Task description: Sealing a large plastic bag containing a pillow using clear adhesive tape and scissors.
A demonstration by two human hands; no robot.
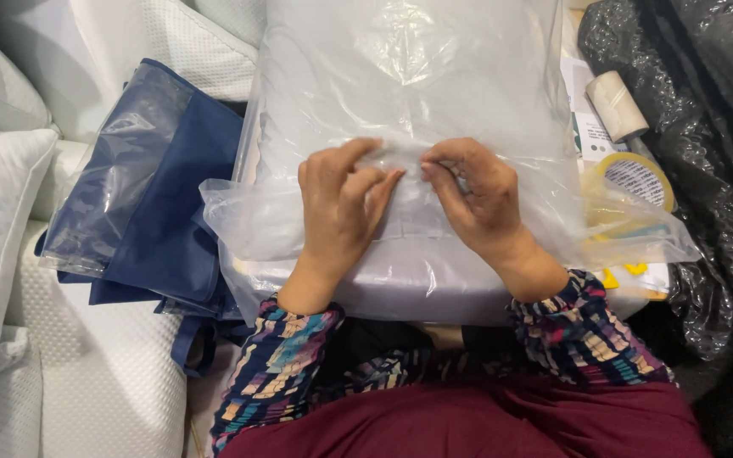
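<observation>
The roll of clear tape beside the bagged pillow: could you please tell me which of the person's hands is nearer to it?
Right. The right hand presses the clear plastic bag just left of the tape roll; the left hand lies farther away, beyond the right one.

A white pillow (400,76) in clear plastic, a navy bag (163,220) at nine o'clock, black wrap (706,110) at three, multicoloured patterned sleeves (282,356).

A white pillow sealed inside a clear, crinkled plastic bag (400,93) is laid flat across the lap, its loose open end folded over near the body.
</observation>
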